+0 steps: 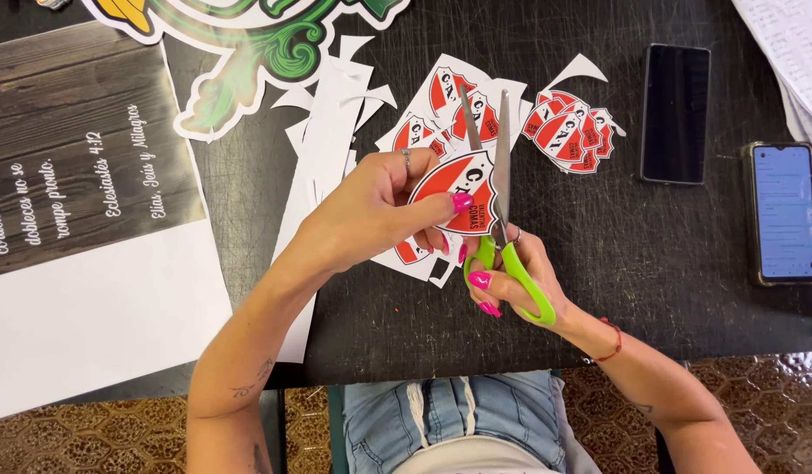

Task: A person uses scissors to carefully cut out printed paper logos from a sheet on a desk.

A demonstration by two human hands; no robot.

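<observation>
My left hand (384, 211) pinches a red, white and black shield-shaped paper cutout (448, 186) by its left edge, thumb on top. My right hand (515, 281) grips green-handled scissors (502, 219), fingers through the loops. The blades are apart and point away from me, with the right edge of the cutout between them. Both hands hover over a dark table (651, 263).
A pile of finished shield cutouts (568, 132) lies beyond the scissors, more uncut ones (428, 110) and white paper scraps (322, 149) under my hands. Two phones (675, 112) (783, 212) lie at right. A large printed sheet (81, 202) covers the left; a green ornamental cutout (265, 53) lies behind.
</observation>
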